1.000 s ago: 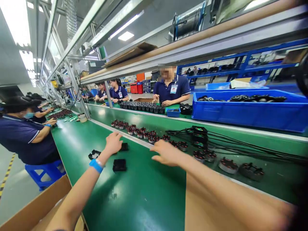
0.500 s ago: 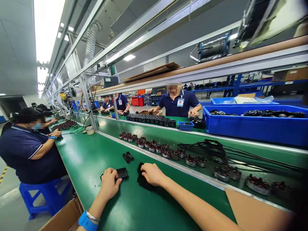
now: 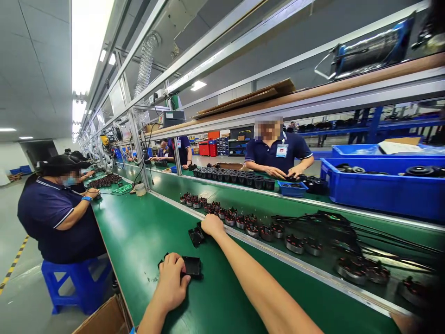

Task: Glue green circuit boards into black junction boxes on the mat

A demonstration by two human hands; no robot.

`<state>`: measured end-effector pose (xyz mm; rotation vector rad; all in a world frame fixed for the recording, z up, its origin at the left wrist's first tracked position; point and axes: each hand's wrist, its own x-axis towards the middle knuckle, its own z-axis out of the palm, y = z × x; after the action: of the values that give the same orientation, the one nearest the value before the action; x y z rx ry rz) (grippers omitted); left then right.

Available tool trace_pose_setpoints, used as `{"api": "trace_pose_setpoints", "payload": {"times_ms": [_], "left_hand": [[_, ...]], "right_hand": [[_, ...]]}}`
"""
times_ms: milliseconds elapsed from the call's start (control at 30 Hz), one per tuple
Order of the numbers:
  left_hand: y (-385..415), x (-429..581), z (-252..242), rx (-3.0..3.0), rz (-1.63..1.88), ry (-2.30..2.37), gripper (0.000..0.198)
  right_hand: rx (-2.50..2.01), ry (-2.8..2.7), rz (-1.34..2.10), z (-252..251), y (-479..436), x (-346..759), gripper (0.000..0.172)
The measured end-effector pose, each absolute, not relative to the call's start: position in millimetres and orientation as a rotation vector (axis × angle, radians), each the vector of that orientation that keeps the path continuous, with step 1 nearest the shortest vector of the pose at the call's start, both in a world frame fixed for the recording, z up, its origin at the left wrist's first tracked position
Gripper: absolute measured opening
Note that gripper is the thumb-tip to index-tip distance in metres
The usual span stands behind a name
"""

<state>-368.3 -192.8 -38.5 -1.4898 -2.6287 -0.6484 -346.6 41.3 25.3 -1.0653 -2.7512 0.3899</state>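
My left hand [image 3: 172, 280] is closed over a shallow black plastic case [image 3: 193, 266] on the green bench; its raised rim shows right of my fingers, and the rest is covered by them. Farther forward, my right hand [image 3: 212, 226] reaches close to the bench's metal divider, fingers curled down around a black piece that is mostly hidden. Just left of those fingertips lies a small black plastic part [image 3: 196, 237] with compartments. Whether the held piece touches it, I cannot tell.
Beyond the metal divider [image 3: 250, 241] stand rows of motor stators [image 3: 239, 221] and a bundle of black cables [image 3: 333, 227]. A large blue bin [image 3: 382, 185] sits at the right. One co-worker [image 3: 278, 150] works opposite, another [image 3: 62, 204] at the left. An open carton [image 3: 104, 317] is below the bench edge.
My right hand has moved forward toward the divider and the small black part, and the dark piece it was on has left its former place. My left hand stays on the case. The view has shifted.
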Motion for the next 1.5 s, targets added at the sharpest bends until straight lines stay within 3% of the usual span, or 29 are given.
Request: {"api": "trace_pose_setpoints", "payload": {"times_ms": [300, 533, 800, 967, 1067, 1267, 1500], "left_hand": [[-195.1, -372.3, -37.1, -1.493, -0.759, -2.633, 0.017], [-215.4, -367.0, -33.3, -1.515, -0.872, -2.615, 0.009], [-222.0, -349.0, -36.9, -1.448, -0.763, -2.703, 0.021], [-221.5, -344.2, -33.3, -1.409, -0.711, -2.724, 0.004], [-225.0, -335.1, -35.1, -1.422, -0.717, -2.704, 0.005], [-231.7, -300.2, -46.7, -1.377, -0.777, -2.590, 0.021], [-224.6, -299.3, -55.4, -1.363, -0.734, -2.525, 0.026]], "right_hand": [[-0.881, -2.872, 0.285, 8.2, 23.9, -347.4, 0.030], [-0.712, -2.927, 0.186, 2.1, -2.9, -319.6, 0.035], [-0.520, -3.045, 0.131, 4.3, -16.7, -282.0, 0.029], [-0.427, -3.080, 0.108, -1.1, -15.5, -238.4, 0.028], [-0.452, -3.046, 0.168, -7.3, -11.5, -226.5, 0.029], [-0.535, -2.950, 0.268, -3.7, -9.4, -260.2, 0.032], [-0.517, -2.941, 0.272, 14.7, -36.2, -332.6, 0.033]]}}
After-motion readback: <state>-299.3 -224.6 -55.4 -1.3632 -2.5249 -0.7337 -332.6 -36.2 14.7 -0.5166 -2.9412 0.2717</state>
